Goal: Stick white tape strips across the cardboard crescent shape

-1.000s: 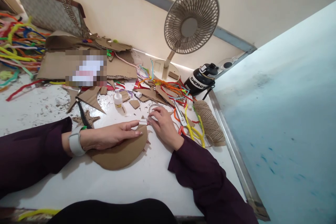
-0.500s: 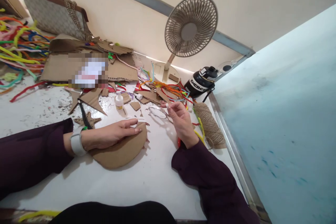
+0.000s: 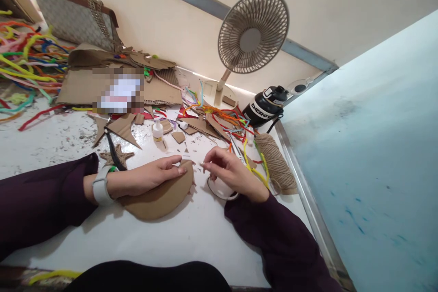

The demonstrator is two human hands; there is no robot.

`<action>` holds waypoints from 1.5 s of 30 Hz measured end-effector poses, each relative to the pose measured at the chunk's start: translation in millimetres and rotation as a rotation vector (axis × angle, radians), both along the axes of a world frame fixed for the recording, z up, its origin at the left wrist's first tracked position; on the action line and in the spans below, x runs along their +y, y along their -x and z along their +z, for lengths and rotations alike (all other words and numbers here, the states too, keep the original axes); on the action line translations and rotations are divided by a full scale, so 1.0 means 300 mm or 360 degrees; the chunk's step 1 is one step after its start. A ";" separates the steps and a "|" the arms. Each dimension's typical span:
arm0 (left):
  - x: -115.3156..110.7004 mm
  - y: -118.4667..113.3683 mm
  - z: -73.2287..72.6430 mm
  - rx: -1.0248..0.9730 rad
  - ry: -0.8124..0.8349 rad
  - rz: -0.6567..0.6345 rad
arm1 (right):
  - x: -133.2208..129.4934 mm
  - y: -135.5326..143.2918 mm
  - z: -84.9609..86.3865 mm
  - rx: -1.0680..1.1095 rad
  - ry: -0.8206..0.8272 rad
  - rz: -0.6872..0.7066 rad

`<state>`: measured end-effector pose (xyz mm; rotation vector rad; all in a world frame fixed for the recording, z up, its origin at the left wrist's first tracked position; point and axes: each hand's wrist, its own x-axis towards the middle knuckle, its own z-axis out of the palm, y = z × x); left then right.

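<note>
Deep purple sleeves point(image 3: 51, 191), loose and softly creased, have wide cuffs point(image 3: 239, 214) stopping near the wrists point(image 3: 89, 188). A smooth, pale grey band point(image 3: 101, 186) (rather like a watch strap) circles the wrist behind the left hand point(image 3: 153, 176). Black clothing point(image 3: 147, 276) shows in a curve at the near edge of the table point(image 3: 164, 244).

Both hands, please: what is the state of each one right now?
Left hand: holding the brown cardboard piece.
Right hand: closed in a pinch; contents unclear.

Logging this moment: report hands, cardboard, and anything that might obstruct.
Left hand holding curved cardboard piece. Right hand apart from it, grip unclear; ring-shaped item just below. Possible obstruction: small white bottle upright beyond.
</note>
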<state>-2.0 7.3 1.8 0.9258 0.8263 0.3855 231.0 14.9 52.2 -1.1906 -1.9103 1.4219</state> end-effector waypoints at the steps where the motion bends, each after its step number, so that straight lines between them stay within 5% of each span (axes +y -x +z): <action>1: -0.003 -0.002 0.001 -0.0012 -0.0091 -0.0034 | -0.009 0.009 0.005 -0.0133 -0.0073 0.0080; 6: -0.030 -0.017 0.014 0.0062 -0.0522 -0.0078 | -0.041 0.041 0.026 -0.0322 -0.0272 0.0178; 15: -0.069 -0.022 0.008 0.0161 -0.0826 -0.0153 | -0.084 0.076 0.022 -0.0408 -0.0390 0.0064; 45: -0.084 -0.021 0.002 0.0295 -0.0985 -0.0276 | -0.098 0.090 0.011 -0.0423 -0.0436 -0.0036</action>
